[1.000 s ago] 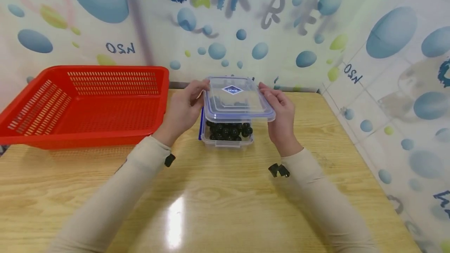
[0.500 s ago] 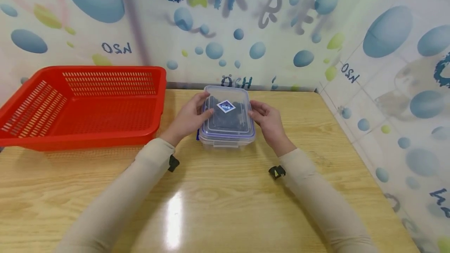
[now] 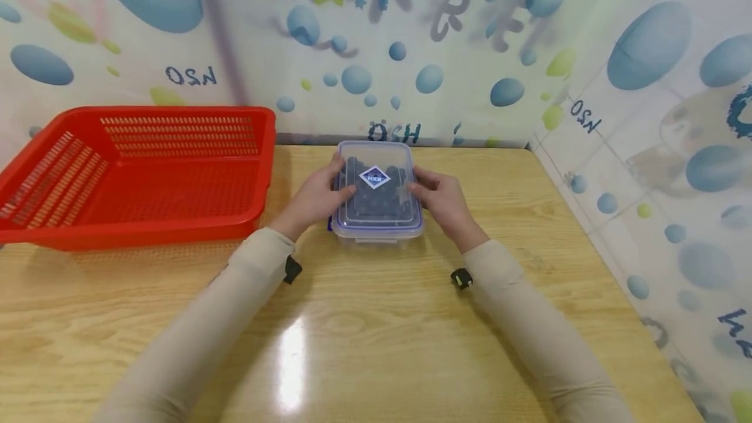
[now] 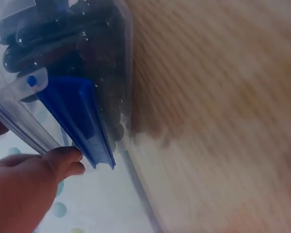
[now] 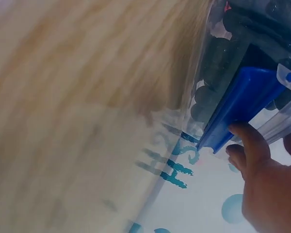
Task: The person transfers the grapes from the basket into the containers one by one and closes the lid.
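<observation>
A clear plastic food container (image 3: 378, 235) stands on the table, full of round dark balls. Its transparent lid (image 3: 378, 213), edged in blue and bearing a diamond-shaped label (image 3: 375, 177), lies on top of it. My left hand (image 3: 317, 196) holds the left side, thumb on the lid. On the opposite side my right hand (image 3: 444, 201) grips the edge with its thumb on top. A blue side clip (image 4: 77, 114) hangs down unfastened in the left wrist view, fingertips at its far end. Fingers also touch the other blue clip (image 5: 242, 99) in the right wrist view.
A red plastic basket (image 3: 147, 230) with slotted walls stands left of the container, beside my left forearm. The wooden table (image 3: 352, 344) meets a patterned wall (image 3: 346, 109) behind and another on the right.
The lid, earlier held raised and tilted above the container, has come down onto it and sits straighter. Both hands have moved down to its side edges. The basket stays put.
</observation>
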{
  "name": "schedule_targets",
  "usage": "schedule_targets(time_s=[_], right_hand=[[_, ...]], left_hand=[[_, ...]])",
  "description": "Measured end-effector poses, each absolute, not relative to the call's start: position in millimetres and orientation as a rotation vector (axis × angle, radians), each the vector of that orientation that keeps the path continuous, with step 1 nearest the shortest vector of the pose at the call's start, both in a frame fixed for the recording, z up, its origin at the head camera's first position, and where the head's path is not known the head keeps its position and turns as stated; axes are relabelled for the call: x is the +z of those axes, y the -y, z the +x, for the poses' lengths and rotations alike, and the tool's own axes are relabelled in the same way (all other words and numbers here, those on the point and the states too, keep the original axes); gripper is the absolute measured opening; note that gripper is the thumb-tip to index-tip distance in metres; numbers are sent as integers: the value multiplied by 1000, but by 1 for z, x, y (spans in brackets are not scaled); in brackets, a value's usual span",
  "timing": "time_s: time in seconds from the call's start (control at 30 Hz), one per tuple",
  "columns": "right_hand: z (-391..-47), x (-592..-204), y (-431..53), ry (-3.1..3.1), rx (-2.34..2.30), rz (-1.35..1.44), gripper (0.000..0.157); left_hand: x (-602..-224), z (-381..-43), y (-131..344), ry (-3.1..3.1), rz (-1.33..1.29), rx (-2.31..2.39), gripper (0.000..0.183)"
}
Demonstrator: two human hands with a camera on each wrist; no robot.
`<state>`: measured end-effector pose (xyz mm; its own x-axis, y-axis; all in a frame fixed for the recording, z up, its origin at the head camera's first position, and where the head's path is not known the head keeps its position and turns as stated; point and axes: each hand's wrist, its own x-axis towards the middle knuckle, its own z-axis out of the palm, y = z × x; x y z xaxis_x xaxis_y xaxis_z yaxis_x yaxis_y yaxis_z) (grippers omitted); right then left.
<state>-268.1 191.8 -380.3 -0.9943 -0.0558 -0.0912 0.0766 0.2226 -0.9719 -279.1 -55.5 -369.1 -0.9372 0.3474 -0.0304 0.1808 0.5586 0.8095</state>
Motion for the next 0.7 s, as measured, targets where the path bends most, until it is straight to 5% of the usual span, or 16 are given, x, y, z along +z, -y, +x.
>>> schedule_targets(time_s=[0.7], right_hand=[[-270,-376,-190,-2492,-1607,11,57]], left_hand=[[-369,-280,46,-2652,320,1097,66]])
